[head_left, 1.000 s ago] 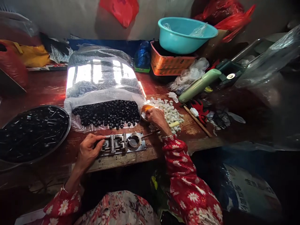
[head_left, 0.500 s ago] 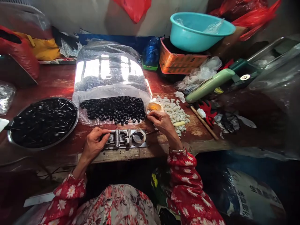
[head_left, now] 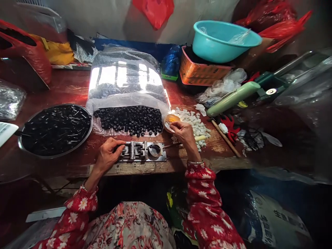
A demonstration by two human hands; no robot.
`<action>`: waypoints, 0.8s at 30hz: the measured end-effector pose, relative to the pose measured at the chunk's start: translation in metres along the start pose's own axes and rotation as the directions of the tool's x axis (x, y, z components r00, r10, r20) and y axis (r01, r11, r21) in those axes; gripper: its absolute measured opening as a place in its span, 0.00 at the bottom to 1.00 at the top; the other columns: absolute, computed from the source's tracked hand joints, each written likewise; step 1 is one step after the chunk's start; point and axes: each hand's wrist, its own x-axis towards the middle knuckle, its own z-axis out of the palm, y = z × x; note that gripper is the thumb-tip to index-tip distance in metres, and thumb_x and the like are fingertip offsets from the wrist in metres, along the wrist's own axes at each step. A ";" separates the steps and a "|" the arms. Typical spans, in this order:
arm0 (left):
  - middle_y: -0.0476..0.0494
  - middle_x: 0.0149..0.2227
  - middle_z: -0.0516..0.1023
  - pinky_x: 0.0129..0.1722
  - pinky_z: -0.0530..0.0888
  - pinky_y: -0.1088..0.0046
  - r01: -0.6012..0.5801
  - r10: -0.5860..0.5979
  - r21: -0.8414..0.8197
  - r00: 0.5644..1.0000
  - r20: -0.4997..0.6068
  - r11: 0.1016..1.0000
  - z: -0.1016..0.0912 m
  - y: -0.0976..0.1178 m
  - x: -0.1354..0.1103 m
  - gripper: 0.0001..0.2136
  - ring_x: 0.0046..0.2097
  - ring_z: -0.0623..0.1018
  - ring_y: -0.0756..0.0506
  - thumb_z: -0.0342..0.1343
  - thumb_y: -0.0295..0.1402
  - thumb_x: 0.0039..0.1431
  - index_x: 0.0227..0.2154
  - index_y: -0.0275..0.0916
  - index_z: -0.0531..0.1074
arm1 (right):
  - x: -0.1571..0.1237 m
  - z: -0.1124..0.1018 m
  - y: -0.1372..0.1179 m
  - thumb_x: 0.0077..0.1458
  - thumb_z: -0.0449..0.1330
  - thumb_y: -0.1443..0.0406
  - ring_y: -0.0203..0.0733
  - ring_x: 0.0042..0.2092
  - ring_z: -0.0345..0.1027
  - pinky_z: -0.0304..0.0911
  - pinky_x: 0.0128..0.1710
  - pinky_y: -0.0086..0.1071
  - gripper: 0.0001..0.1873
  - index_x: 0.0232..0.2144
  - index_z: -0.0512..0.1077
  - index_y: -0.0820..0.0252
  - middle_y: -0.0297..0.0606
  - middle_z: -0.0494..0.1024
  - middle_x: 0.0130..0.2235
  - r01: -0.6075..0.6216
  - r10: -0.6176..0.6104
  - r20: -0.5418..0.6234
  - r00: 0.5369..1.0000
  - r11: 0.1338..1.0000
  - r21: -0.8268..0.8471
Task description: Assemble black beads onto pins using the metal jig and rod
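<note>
A small metal jig [head_left: 143, 151] is fixed at the front edge of the red wooden table [head_left: 62, 93]. My left hand [head_left: 108, 155] rests on the jig's left end, fingers curled against it. My right hand [head_left: 184, 133] hovers beside a small orange dish [head_left: 170, 120], fingers pinched; what they hold is too small to name. Just behind the jig lies a clear plastic bag [head_left: 124, 86] with many black beads [head_left: 129, 119] spilling from its mouth. A heap of small white pieces [head_left: 193, 121] lies behind my right hand.
A round metal pan [head_left: 55, 129] of black parts with pins sits at the left. At the back right stand a teal basin [head_left: 225, 39] on an orange box [head_left: 201, 71], a green handle [head_left: 232, 98], red gloves [head_left: 228, 124] and plastic bags.
The view has shifted, so everything sits further right and higher. My right hand stays by the orange dish. My left hand keeps its place on the jig.
</note>
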 end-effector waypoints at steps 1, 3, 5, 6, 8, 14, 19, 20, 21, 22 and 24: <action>0.45 0.38 0.79 0.43 0.74 0.69 -0.002 0.002 -0.001 1.000 -0.001 1.000 0.000 -0.001 0.000 0.08 0.41 0.78 0.46 0.61 0.36 0.68 0.45 0.44 0.83 | 0.002 0.000 0.004 0.55 0.62 0.58 0.49 0.40 0.78 0.68 0.44 0.38 0.13 0.34 0.83 0.57 0.39 0.86 0.37 -0.005 0.005 -0.007 1.000 1.000 -0.031; 0.45 0.39 0.79 0.43 0.74 0.68 -0.003 0.003 -0.001 1.000 0.002 1.000 0.001 -0.002 -0.001 0.08 0.42 0.78 0.46 0.61 0.36 0.68 0.45 0.44 0.83 | 0.005 0.000 0.010 0.55 0.62 0.58 0.50 0.41 0.79 0.68 0.45 0.39 0.13 0.35 0.84 0.57 0.41 0.87 0.38 -0.012 0.012 -0.013 1.000 0.998 -0.067; 0.45 0.39 0.80 0.44 0.74 0.68 -0.005 0.005 0.003 1.000 0.003 1.000 0.001 -0.002 -0.001 0.08 0.43 0.78 0.46 0.60 0.36 0.69 0.45 0.44 0.83 | 0.006 0.001 0.013 0.56 0.62 0.57 0.51 0.41 0.79 0.68 0.44 0.39 0.13 0.35 0.84 0.57 0.42 0.87 0.38 -0.020 0.019 -0.018 1.000 0.997 -0.076; 0.45 0.39 0.80 0.44 0.74 0.68 -0.006 0.006 0.004 1.000 0.004 1.000 0.001 -0.002 -0.001 0.08 0.43 0.78 0.46 0.60 0.36 0.69 0.45 0.44 0.83 | 0.006 0.001 0.014 0.56 0.61 0.57 0.51 0.41 0.79 0.68 0.44 0.39 0.14 0.34 0.84 0.57 0.42 0.87 0.38 -0.023 0.022 -0.022 1.000 0.997 -0.079; 0.45 0.38 0.79 0.43 0.73 0.69 -0.003 0.003 0.008 1.000 0.007 1.000 0.001 -0.001 -0.001 0.08 0.42 0.77 0.46 0.60 0.36 0.68 0.45 0.44 0.83 | 0.004 0.001 0.012 0.57 0.60 0.57 0.51 0.40 0.78 0.68 0.43 0.38 0.14 0.33 0.83 0.57 0.42 0.86 0.37 -0.021 0.018 -0.036 0.999 0.996 -0.083; 0.45 0.38 0.78 0.41 0.73 0.69 0.004 -0.004 0.000 1.000 -0.005 1.000 0.000 0.003 -0.002 0.08 0.41 0.77 0.46 0.61 0.36 0.68 0.46 0.43 0.82 | -0.023 0.000 -0.020 0.60 0.60 0.59 0.48 0.40 0.76 0.66 0.45 0.38 0.11 0.33 0.81 0.56 0.39 0.85 0.37 0.137 -0.138 -0.009 0.990 0.988 -0.068; 0.45 0.38 0.77 0.37 0.72 0.70 0.019 -0.019 -0.005 1.000 -0.013 1.000 0.000 0.002 -0.004 0.08 0.40 0.76 0.46 0.60 0.36 0.68 0.46 0.43 0.81 | -0.060 0.018 -0.062 0.66 0.58 0.62 0.48 0.42 0.72 0.64 0.46 0.40 0.10 0.35 0.79 0.54 0.40 0.82 0.37 0.358 -0.346 0.146 0.927 0.931 -0.069; 0.45 0.38 0.78 0.37 0.72 0.70 0.020 -0.020 -0.006 1.000 -0.012 1.000 0.000 0.002 -0.004 0.08 0.41 0.76 0.46 0.60 0.36 0.68 0.46 0.43 0.81 | -0.067 0.024 -0.069 0.67 0.58 0.62 0.48 0.42 0.70 0.63 0.46 0.40 0.10 0.36 0.79 0.54 0.39 0.81 0.37 0.389 -0.369 0.179 0.912 0.917 -0.093; 0.45 0.38 0.78 0.38 0.73 0.70 0.020 -0.020 -0.009 1.000 -0.011 1.000 0.000 0.002 -0.004 0.08 0.41 0.77 0.46 0.59 0.36 0.68 0.46 0.43 0.81 | -0.073 0.030 -0.076 0.68 0.58 0.63 0.48 0.42 0.69 0.61 0.45 0.40 0.11 0.36 0.79 0.54 0.39 0.81 0.37 0.419 -0.389 0.209 0.897 0.900 -0.121; 0.45 0.39 0.78 0.39 0.73 0.69 0.022 -0.022 -0.013 1.000 -0.011 1.000 0.000 0.003 -0.004 0.08 0.42 0.77 0.45 0.60 0.36 0.68 0.46 0.42 0.80 | -0.078 0.037 -0.081 0.69 0.57 0.63 0.48 0.42 0.68 0.60 0.44 0.40 0.11 0.36 0.79 0.54 0.39 0.81 0.37 0.449 -0.409 0.236 0.882 0.881 -0.150; 0.44 0.39 0.79 0.40 0.74 0.69 0.027 -0.028 -0.016 1.000 -0.011 0.999 0.000 0.004 -0.004 0.08 0.43 0.78 0.45 0.60 0.35 0.68 0.46 0.42 0.80 | -0.085 0.049 -0.090 0.70 0.57 0.64 0.48 0.42 0.66 0.57 0.44 0.40 0.11 0.37 0.79 0.54 0.39 0.81 0.37 0.504 -0.445 0.276 0.852 0.841 -0.198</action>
